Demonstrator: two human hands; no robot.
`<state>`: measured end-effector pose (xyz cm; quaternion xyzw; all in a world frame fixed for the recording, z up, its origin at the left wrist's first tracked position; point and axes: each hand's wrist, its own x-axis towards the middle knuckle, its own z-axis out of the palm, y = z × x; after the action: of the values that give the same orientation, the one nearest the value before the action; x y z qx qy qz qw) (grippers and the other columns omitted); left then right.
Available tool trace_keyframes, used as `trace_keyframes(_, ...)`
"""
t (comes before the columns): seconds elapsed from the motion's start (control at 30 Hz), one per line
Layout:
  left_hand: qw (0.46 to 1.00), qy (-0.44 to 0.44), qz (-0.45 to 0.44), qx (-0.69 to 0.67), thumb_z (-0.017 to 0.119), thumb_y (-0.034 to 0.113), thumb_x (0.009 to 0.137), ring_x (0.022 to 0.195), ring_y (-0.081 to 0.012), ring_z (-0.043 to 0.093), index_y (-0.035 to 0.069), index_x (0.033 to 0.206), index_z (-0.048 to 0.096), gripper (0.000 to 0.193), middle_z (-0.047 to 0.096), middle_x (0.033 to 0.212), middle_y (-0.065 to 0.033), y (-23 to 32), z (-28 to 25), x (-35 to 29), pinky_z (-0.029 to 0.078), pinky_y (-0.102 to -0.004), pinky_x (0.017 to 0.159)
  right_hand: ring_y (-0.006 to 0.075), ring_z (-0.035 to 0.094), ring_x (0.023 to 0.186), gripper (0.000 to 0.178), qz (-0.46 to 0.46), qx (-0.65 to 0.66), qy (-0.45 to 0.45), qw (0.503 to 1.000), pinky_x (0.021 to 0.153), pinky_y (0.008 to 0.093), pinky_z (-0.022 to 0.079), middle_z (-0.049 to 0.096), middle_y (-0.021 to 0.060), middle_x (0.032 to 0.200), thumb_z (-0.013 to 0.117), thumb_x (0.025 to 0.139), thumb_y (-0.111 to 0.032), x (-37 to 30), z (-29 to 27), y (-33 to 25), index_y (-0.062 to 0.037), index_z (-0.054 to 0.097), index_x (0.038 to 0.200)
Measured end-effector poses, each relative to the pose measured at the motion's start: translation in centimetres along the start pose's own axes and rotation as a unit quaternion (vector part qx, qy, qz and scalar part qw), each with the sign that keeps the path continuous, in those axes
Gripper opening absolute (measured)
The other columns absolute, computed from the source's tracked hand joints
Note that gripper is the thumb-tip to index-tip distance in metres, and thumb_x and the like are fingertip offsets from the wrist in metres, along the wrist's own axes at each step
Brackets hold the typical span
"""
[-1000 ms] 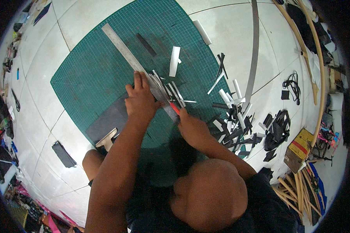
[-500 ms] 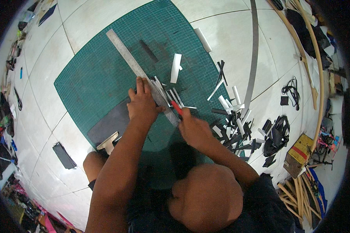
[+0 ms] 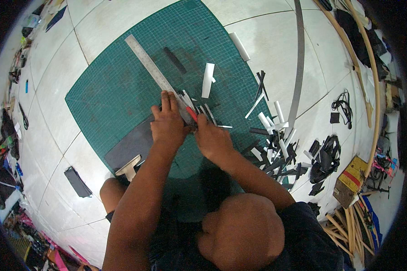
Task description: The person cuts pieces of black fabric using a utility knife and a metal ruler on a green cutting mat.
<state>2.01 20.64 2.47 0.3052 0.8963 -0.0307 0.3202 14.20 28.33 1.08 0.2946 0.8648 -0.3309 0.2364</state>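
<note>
Lying slantwise on the green mat (image 3: 99,86), the ruler (image 3: 147,63) runs toward 11 o'clock from the left hand (image 3: 168,124); its near end is hidden by the hands. The left hand presses down on it, two fingers stretched side by side, thumb set apart. At about 4 o'clock, just beside it, the right hand (image 3: 213,139) is closed around a red tool (image 3: 191,114) at the ruler's edge; whether its tip touches, I cannot tell. A dark sheet (image 3: 129,142) lies at 8 o'clock, a white offcut (image 3: 208,80) at 1, a dark strip (image 3: 174,60) near 12. Farther out, scraps (image 3: 282,151) heap past 3, and sticks (image 3: 348,228) lie at 4.
</note>
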Motion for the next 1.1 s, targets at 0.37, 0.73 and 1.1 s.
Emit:
trace_keyframes(0.37,1.0,0.025,0.012,-0.014,0.093,0.045,0.062,0.127,-0.0453,0.046,0.001,0.156,0.023,0.125,0.027,0.161,-0.0155,-0.4,0.6,-0.2,0.058,-0.0513,0.093,0.049,0.069,0.09,0.026,0.065,0.067,-0.129,0.987,0.08,0.0589,0.052,0.068,0.0308,0.093,0.05,0.097,-0.016,-6.9,-0.7,3.5,-0.0004,0.04,0.115)
trace_keyframes(0.73,1.0,0.01,0.003,0.004,0.092,0.044,0.064,0.131,-0.0455,0.044,0.001,0.157,0.021,0.124,0.022,0.163,-0.0146,-0.5,0.7,0.1,0.057,-0.0526,0.096,0.048,0.069,0.085,0.032,0.056,0.033,-0.11,0.992,0.071,0.0579,0.054,0.068,0.0285,0.091,0.058,0.095,-0.016,-7.5,-1.8,3.3,-0.0024,0.039,0.117)
trace_keyframes(1.1,1.0,0.008,-0.002,-0.008,0.093,0.041,0.064,0.131,-0.0387,0.044,0.0,0.156,0.02,0.124,0.022,0.162,-0.013,-0.1,0.2,-0.1,0.06,-0.0493,0.091,0.046,0.07,0.086,0.027,-0.026,0.061,0.029,0.997,0.071,0.0595,0.056,0.071,0.0252,0.094,0.05,0.097,-0.018,-0.7,1.3,1.2,-0.0022,0.045,0.118)
